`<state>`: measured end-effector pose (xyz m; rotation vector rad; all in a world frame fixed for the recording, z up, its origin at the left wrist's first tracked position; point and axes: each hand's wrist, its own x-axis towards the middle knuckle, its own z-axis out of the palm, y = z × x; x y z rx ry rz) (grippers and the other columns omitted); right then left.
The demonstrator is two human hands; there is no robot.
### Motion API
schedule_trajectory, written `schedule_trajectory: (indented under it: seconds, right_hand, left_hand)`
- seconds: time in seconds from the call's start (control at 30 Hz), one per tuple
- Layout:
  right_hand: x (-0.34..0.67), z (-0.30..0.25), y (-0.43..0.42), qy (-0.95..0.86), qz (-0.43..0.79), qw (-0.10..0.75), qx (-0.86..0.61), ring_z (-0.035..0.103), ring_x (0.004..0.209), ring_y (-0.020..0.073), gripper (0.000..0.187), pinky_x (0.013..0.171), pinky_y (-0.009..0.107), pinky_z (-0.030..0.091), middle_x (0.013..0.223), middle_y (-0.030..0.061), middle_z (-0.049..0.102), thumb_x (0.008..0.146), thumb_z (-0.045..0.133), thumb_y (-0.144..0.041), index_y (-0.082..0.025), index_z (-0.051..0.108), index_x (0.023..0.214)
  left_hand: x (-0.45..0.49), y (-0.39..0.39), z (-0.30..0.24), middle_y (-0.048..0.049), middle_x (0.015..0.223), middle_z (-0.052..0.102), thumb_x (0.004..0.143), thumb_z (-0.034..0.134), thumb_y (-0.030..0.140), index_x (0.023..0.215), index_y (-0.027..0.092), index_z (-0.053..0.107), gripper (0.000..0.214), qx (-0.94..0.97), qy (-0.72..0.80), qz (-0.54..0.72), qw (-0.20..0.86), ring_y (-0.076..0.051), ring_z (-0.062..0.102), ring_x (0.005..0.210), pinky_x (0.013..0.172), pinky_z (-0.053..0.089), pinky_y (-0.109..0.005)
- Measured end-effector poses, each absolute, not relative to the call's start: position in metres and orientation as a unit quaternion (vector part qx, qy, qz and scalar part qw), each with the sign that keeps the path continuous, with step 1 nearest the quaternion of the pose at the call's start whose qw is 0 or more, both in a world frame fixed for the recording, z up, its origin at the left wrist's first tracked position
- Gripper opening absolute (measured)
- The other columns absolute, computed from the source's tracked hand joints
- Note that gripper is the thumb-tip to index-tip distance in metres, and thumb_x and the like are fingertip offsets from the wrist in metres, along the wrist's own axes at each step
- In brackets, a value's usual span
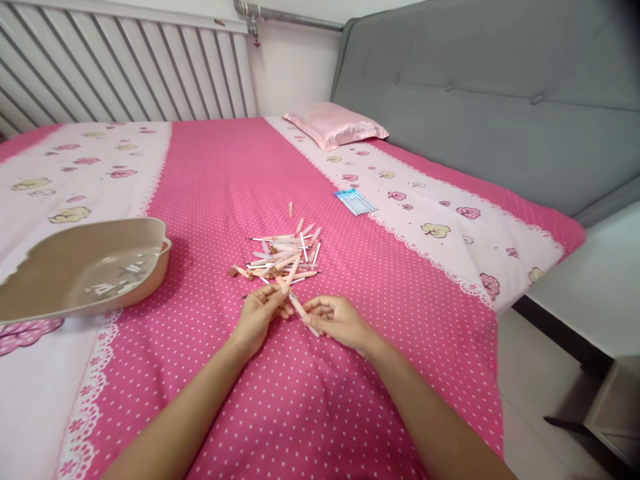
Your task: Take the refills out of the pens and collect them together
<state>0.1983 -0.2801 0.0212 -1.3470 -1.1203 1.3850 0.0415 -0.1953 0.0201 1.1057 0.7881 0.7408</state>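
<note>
Both of my hands meet over the pink dotted bedsheet (280, 413). My left hand (260, 311) pinches the upper end of a thin pale pink pen (296, 303). My right hand (337, 321) grips the same pen at its lower end, fingers curled round it. Just beyond the hands lies a loose pile of pink pens and white refills (285, 257), with one small piece apart at the far side.
A beige plastic basin (85, 267) holding several small pieces sits on the bed at the left. A bundle of blue pens (355, 201) lies further back right. A pink pillow (335, 125) rests by the grey headboard (490, 93). The bed's edge drops to the floor at right.
</note>
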Motion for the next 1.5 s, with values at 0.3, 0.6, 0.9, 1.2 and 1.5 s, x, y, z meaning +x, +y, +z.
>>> schedule_trajectory:
  seconds: [0.3, 0.6, 0.9, 1.2, 1.5]
  right_hand:
    - [0.204, 0.019, -0.28, -0.474, 0.485, 0.427, -0.598, 0.053, 0.059, 0.0091, 0.027, 0.056, 0.021, 0.042, 0.071, 0.0008, 0.062, 0.067, 0.071, -0.034, -0.015, 0.061, 0.083]
    - [0.201, 0.017, -0.278, -0.486, 0.411, 0.411, -0.652, 0.059, 0.061, 0.0139, 0.018, 0.058, 0.025, 0.044, 0.071, 0.0035, 0.068, 0.069, 0.067, -0.032, -0.017, 0.068, 0.077]
    - [0.205, 0.018, -0.276, -0.433, 0.355, 0.479, -0.675, 0.058, 0.06, 0.0141, 0.022, 0.055, 0.025, 0.044, 0.071, 0.004, 0.068, 0.071, 0.065, -0.036, -0.017, 0.07, 0.081]
    - [0.245, 0.016, -0.27, -0.338, 0.314, 0.553, -0.694, 0.059, 0.063, 0.0158, 0.036, 0.057, 0.026, 0.045, 0.076, 0.0069, 0.068, 0.065, 0.067, -0.043, -0.014, 0.068, 0.086]
    - [0.295, 0.007, -0.267, -0.235, 0.244, 0.595, -0.729, 0.054, 0.056, 0.0114, 0.04, 0.055, 0.024, 0.044, 0.074, 0.0058, 0.067, 0.062, 0.069, -0.039, -0.011, 0.068, 0.09]
  left_hand:
    - [0.043, -0.192, 0.025, 0.0017, 0.058, 0.061, 0.057, 0.079, 0.039, 0.075, 0.012, 0.062, 0.037, 0.445, 0.397, 0.414, 0.688, -0.007, 0.056, 0.047, 0.046, 0.044, -0.016]
    - [0.042, -0.193, 0.024, 0.002, 0.056, 0.061, 0.06, 0.077, 0.04, 0.076, 0.013, 0.061, 0.035, 0.468, 0.397, 0.407, 0.677, -0.008, 0.057, 0.046, 0.046, 0.045, -0.017]
    - [0.043, -0.198, 0.027, -0.0059, 0.075, 0.069, 0.062, 0.076, 0.041, 0.092, 0.013, 0.064, 0.043, 0.532, 0.404, 0.353, 0.655, -0.011, 0.059, 0.053, 0.052, 0.045, -0.022]
    - [0.045, -0.197, 0.021, -0.0032, 0.069, 0.065, 0.061, 0.074, 0.044, 0.084, 0.013, 0.066, 0.039, 0.606, 0.403, 0.3, 0.617, -0.011, 0.054, 0.054, 0.054, 0.043, -0.022]
    - [0.045, -0.196, 0.017, -0.0039, 0.068, 0.065, 0.062, 0.073, 0.041, 0.079, 0.014, 0.068, 0.033, 0.633, 0.398, 0.299, 0.593, -0.012, 0.053, 0.056, 0.053, 0.04, -0.022]
